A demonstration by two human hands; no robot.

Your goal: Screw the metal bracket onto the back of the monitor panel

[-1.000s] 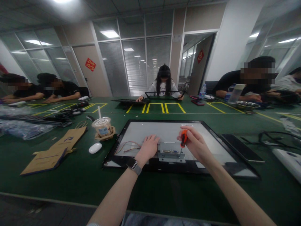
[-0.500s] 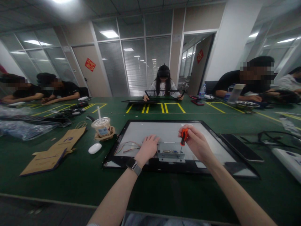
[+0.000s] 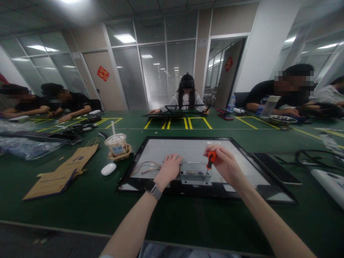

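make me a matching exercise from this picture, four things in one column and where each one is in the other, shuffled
Things:
1. screwdriver
2. mouse
3. watch
4. cup

Places:
a. on the left wrist
b. in the right hand, tip down on the metal box
c. in a paper holder, beyond the mouse
d. on the green table, left of the panel

Pairs: 1-b, 2-d, 3-a, 4-c
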